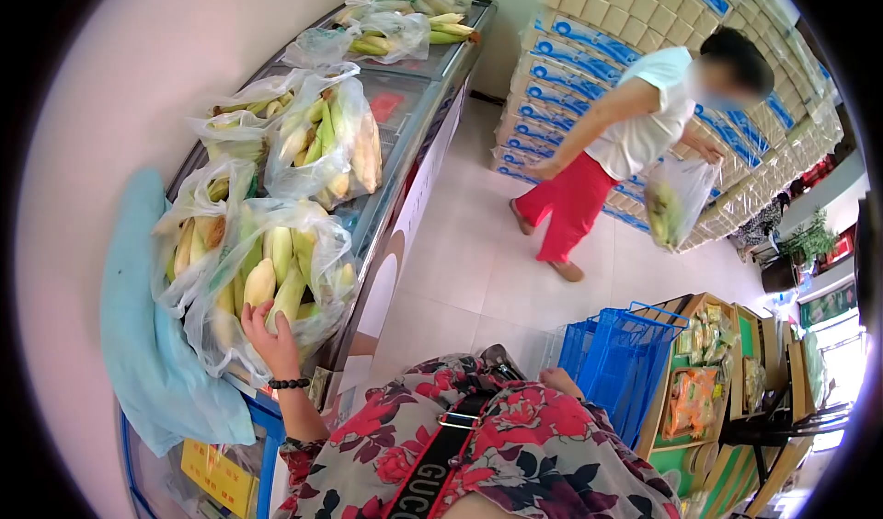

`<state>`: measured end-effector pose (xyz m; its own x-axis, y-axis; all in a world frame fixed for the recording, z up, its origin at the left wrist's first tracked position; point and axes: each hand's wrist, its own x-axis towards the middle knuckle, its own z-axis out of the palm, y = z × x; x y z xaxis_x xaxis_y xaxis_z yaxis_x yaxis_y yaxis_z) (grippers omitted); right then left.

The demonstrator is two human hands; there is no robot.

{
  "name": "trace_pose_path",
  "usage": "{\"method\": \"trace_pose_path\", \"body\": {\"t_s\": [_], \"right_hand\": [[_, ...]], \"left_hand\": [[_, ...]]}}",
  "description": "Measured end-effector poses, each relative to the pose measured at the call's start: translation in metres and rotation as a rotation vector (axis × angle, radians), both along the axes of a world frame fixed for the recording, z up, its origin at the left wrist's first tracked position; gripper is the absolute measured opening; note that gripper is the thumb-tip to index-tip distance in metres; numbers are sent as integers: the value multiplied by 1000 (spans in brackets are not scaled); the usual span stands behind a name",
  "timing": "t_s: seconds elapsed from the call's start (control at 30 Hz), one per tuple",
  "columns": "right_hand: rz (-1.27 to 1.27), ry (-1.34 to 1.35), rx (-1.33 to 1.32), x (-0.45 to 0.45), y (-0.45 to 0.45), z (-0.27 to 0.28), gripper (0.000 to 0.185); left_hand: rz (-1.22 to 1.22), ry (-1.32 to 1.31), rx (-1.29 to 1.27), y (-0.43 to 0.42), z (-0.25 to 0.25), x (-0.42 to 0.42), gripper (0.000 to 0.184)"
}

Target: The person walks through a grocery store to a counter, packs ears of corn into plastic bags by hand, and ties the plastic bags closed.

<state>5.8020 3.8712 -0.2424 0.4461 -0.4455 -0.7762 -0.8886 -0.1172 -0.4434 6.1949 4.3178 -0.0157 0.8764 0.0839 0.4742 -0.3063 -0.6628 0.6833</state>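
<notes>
My left hand (273, 342), with a dark bead bracelet at the wrist, reaches to the near edge of an open clear plastic bag (342, 284). Its fingers are apart and rest against the ears of corn (290, 284) inside, which are pale and green-husked. More bagged corn (331, 142) lies just beyond on the glass-topped freezer (405, 91). Low at my right side, my right hand (559, 381) shows only in part, close to the blue basket (612, 363); its fingers cannot be made out.
A light blue cloth (156, 307) drapes over the freezer's left end. Across the tiled floor (451, 271), a person (644, 123) carries a bag of corn (676, 201) past tall stacks of wrapped packs (589, 50). Shelves with packaged food (694, 399) stand on the right.
</notes>
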Motion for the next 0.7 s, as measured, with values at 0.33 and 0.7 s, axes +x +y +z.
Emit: {"method": "trace_pose_path", "body": {"t_s": [0.33, 0.7], "right_hand": [[198, -31, -51, -17, -41, -24, 40], [230, -87, 91, 85, -88, 0, 41]], "left_hand": [[-11, -53, 3, -42, 14, -5, 25], [65, 209, 510, -105, -12, -49, 61]]}}
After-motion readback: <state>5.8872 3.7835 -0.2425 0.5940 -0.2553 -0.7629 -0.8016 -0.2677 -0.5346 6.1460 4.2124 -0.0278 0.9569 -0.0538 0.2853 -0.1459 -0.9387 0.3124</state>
